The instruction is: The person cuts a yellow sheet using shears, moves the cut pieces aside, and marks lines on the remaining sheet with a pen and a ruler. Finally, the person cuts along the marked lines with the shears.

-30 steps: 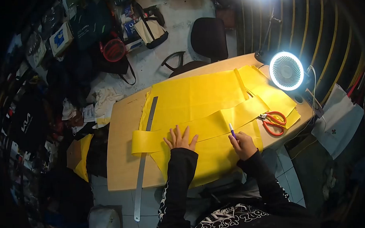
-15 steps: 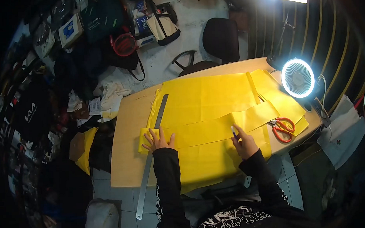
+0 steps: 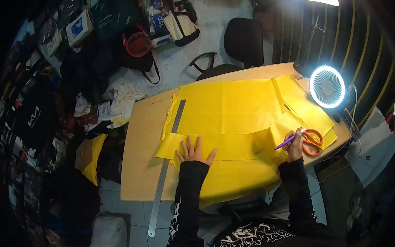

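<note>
Yellow fabric [image 3: 244,100] covers much of the wooden table, with a narrower yellow strip [image 3: 237,146] across its front part. My left hand [image 3: 194,152] lies flat on the strip, fingers spread. Beneath the strip's left end runs a long metal ruler [image 3: 159,201], sticking out past the table's front edge. My right hand [image 3: 295,147] grips a purple pen [image 3: 285,142], its tip pointing left above the fabric. Right beside that hand lie orange-handled scissors [image 3: 313,142], their blades mostly hidden.
A lit round fan [image 3: 327,86] stands at the table's right end, near a power strip [image 3: 352,124] and cables. Behind the wooden table [image 3: 139,147] is a black chair [image 3: 243,42]. Bags and piled cloth [image 3: 123,100] lie at the left.
My left hand has slid right along the strip. My right hand has moved right with the pen, next to the scissors. The strip's left end has shifted slightly.
</note>
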Action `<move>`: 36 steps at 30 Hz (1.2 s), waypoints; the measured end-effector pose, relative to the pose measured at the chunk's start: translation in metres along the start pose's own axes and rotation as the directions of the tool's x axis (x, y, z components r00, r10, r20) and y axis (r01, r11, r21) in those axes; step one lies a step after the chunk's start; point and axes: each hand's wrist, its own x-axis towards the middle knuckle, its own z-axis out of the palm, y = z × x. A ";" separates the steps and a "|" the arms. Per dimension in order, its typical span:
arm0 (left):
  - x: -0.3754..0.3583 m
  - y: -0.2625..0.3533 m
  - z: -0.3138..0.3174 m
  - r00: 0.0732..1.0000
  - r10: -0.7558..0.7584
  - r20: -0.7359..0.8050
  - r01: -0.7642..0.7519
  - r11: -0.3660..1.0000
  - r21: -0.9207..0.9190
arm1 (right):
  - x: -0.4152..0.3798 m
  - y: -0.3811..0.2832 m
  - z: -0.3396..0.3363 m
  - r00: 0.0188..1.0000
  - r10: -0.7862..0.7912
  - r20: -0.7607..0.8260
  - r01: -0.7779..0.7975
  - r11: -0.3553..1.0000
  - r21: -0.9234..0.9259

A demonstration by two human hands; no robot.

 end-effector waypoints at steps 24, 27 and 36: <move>-0.019 0.020 0.006 0.995 -0.085 -0.057 0.084 0.996 -0.011 | 0.020 0.001 -0.026 0.748 -0.289 0.597 0.627 0.013 -0.779; -0.020 0.019 0.006 0.992 -0.115 -0.052 0.115 0.993 0.001 | 0.017 -0.001 -0.023 0.810 -0.251 0.530 0.551 0.019 -0.834; -0.019 0.022 0.004 0.987 -0.157 -0.030 0.158 0.987 0.026 | 0.023 0.008 -0.031 0.811 -0.454 0.368 0.383 -0.063 -0.922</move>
